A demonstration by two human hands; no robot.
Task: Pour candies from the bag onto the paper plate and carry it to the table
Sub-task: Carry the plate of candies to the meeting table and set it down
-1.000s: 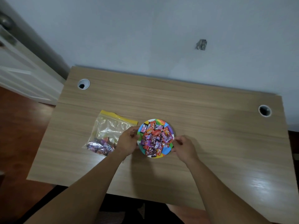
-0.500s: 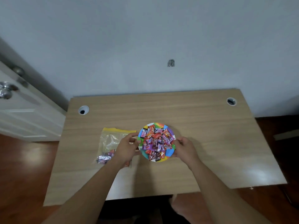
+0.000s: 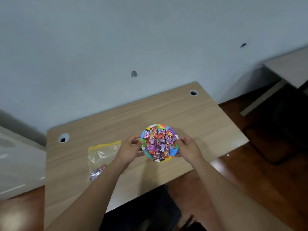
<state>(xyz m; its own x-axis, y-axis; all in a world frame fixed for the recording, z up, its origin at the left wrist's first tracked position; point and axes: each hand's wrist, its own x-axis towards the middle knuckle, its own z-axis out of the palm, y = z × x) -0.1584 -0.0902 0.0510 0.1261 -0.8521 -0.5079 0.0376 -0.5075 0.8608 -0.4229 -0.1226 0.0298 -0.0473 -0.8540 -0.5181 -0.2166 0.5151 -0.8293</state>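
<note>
A left hand (image 3: 129, 150) and a right hand (image 3: 188, 148) each gripped an opposite edge of a rainbow-coloured paper plate (image 3: 173, 152) over the wooden desk (image 3: 191, 117); whether it touched the desk was unclear. The plate was heaped with wrapped candies (image 3: 158, 142) in red, purple and pink, several seemingly lettered "LUSH". Left of the left hand, a clear zip bag (image 3: 102, 155) with a yellow strip lay flat, a few candies inside.
</note>
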